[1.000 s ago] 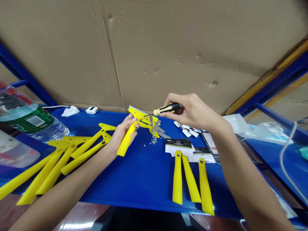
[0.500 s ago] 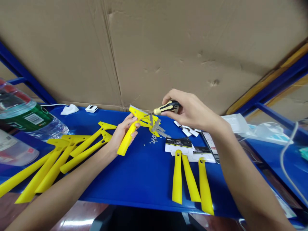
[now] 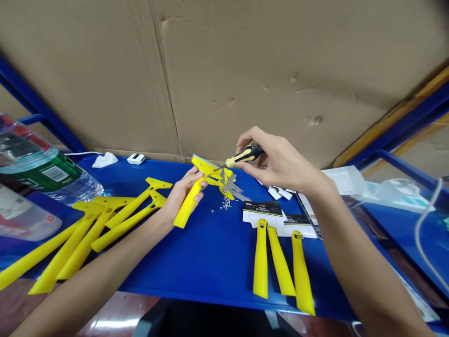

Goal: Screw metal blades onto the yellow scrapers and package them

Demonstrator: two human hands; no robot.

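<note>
My left hand [image 3: 187, 189] is closed around a yellow scraper [image 3: 185, 206], its handle tilted toward me and its wide head up, with a grey blade strip along the top edge. Between thumb and fingers my right hand [image 3: 268, 157] grips a screwdriver [image 3: 242, 156] with a cream and black handle. Its shaft points left and down at the scraper's head; I cannot tell whether the tip touches a screw. Just behind lie grey metal blades [image 3: 229, 182] on more yellow scraper parts, beside a scatter of small nuts or screws [image 3: 225, 203].
Several yellow scrapers [image 3: 87, 234] lie at the left of the blue table [image 3: 196, 267]. Several yellow handles [image 3: 260, 262] with card labels [image 3: 263, 213] lie at the right, near a phone [image 3: 308, 213]. A water bottle [image 3: 52, 173] and a plastic cup [image 3: 28, 215] stand at the far left.
The view has shifted slightly, moving everything a little to the right. Both hands keep their grips, and the screwdriver's handle appears slightly turned.
</note>
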